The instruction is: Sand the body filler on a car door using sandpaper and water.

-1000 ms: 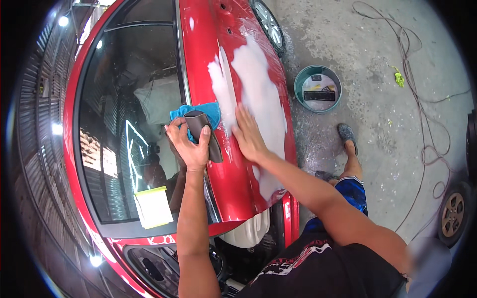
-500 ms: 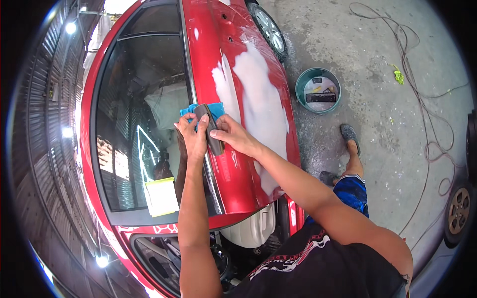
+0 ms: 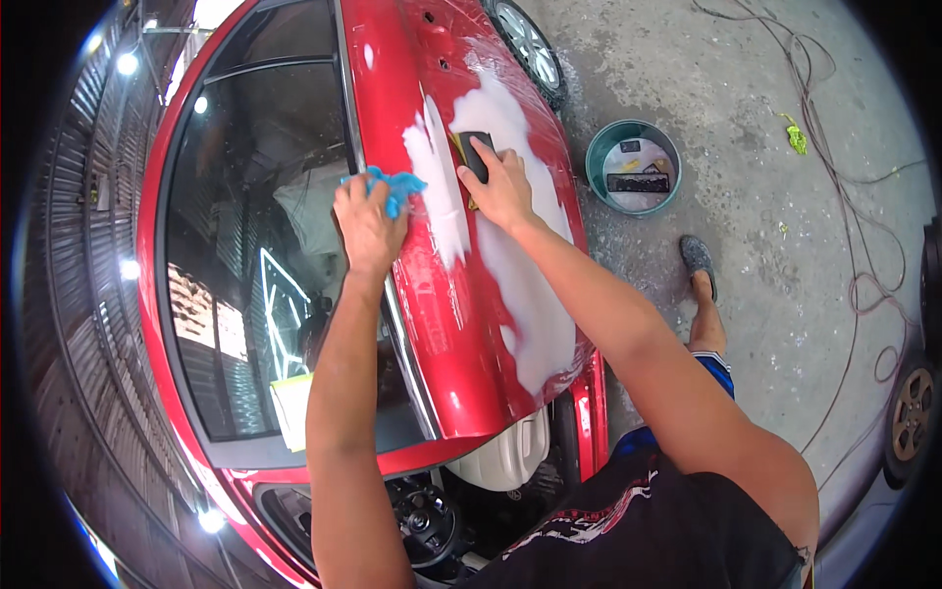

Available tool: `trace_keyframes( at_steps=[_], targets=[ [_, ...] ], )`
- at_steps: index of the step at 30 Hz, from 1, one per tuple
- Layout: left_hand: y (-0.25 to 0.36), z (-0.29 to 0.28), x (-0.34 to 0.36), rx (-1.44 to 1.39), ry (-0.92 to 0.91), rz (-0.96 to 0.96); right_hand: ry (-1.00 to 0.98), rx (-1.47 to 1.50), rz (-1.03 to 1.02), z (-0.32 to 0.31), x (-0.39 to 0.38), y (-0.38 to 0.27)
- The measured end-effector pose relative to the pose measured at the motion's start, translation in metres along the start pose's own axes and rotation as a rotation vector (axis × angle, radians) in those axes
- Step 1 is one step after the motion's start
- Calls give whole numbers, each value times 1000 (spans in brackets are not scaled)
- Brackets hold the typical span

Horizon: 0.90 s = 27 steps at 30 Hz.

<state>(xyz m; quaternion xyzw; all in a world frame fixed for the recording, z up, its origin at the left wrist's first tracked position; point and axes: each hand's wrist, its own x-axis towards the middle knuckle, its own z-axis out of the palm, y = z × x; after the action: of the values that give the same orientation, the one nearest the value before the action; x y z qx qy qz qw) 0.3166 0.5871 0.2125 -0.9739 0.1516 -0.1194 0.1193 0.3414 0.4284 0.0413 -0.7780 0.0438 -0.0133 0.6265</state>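
Observation:
Beneath me is a red car door (image 3: 452,386), open, with white filler patches (image 3: 545,334) on its outer panel. My right hand (image 3: 502,191) grips a dark sanding block (image 3: 478,149) with a yellowish edge, laid against the panel beside the larger patch. Its underside is hidden. A crumpled blue cloth (image 3: 400,187) is bunched under the fingers of my left hand (image 3: 369,228), at the door's upper edge next to the window glass (image 3: 265,147).
On the concrete floor to the right stands a green tub (image 3: 594,187) of cloudy liquid with a dark block and small pieces in it. Hoses (image 3: 814,147) trail beyond it, near a yellow-green scrap (image 3: 796,139). A steering wheel (image 3: 427,520) shows through the door opening.
My hands have come apart. The right has carried the dark block forward and right onto the panel. The left has stayed near the window edge with the blue cloth.

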Motion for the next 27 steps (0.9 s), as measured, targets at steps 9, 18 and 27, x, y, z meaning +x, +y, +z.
trace_keyframes(
  at_steps=[9, 18, 27],
  targets=[
    [-8, 13, 29, -123, 83, -58, 95, 10, -87, 7, -60, -8],
    [-14, 8, 19, -124, 81, -36, 66, 72, -88, 0, -141, -8],
    [-1, 12, 29, -156, 92, -32, 158, -7, -134, 29, 86, -7]
  ],
)
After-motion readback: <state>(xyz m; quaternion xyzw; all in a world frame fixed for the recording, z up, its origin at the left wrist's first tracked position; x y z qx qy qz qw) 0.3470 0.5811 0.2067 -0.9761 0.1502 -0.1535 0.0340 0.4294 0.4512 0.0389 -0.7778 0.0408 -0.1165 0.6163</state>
